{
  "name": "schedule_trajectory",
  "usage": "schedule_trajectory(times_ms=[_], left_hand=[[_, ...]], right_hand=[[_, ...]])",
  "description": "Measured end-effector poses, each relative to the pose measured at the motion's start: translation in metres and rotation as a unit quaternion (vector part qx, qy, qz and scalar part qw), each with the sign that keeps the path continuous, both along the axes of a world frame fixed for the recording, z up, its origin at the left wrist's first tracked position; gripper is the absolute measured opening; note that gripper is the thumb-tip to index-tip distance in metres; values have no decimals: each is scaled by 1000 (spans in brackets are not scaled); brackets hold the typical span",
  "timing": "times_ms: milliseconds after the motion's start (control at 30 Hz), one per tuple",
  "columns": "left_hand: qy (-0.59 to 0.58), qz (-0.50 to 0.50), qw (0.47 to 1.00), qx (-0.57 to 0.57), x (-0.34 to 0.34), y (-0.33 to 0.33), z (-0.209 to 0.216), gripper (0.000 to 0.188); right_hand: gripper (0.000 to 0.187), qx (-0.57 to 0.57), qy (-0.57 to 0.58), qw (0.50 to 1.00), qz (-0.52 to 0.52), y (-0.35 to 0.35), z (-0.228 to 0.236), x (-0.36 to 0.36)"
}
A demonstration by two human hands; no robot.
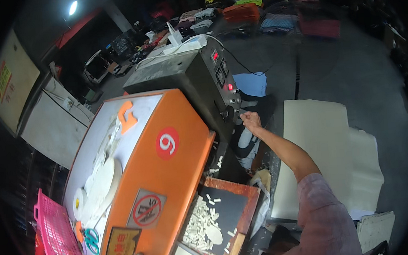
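My right hand (251, 120) reaches out from the lower right in a loose pinkish sleeve. Its fingers are drawn together at a small knob or switch low on the control panel (219, 78) of a dark machine cabinet; the fingertips partly cover what they grip. Just left of them a larger black knob (228, 112) sticks out. Higher up, the panel carries a red lit button (230, 87), a red digital display (215, 56) and meters. My left hand is out of the picture.
The orange machine housing (169, 178) fills the near left, bearing white tape rolls (107, 183), teal-handled scissors (91, 241) and a pink basket (62, 239). Below, a wood-framed tray (228, 188) holds small pale pieces. Pale sheets (315, 142) lie right; fabric stacks (240, 13) stand far back.
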State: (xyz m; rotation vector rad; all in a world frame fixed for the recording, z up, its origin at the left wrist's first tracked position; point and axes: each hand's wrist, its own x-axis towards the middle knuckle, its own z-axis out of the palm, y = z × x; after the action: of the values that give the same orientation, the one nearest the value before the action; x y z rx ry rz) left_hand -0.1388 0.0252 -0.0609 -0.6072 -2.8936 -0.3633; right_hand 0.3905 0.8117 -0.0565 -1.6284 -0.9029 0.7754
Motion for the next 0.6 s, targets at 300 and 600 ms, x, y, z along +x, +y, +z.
schedule_trajectory(times_ms=[300, 600], left_hand=[[118, 177, 972, -102, 9, 19, -22, 78], [-7, 122, 990, -76, 18, 50, 14, 67]], right_hand=[[28, -19, 134, 985, 105, 101, 35, 32], [24, 94, -41, 987, 122, 92, 29, 40]])
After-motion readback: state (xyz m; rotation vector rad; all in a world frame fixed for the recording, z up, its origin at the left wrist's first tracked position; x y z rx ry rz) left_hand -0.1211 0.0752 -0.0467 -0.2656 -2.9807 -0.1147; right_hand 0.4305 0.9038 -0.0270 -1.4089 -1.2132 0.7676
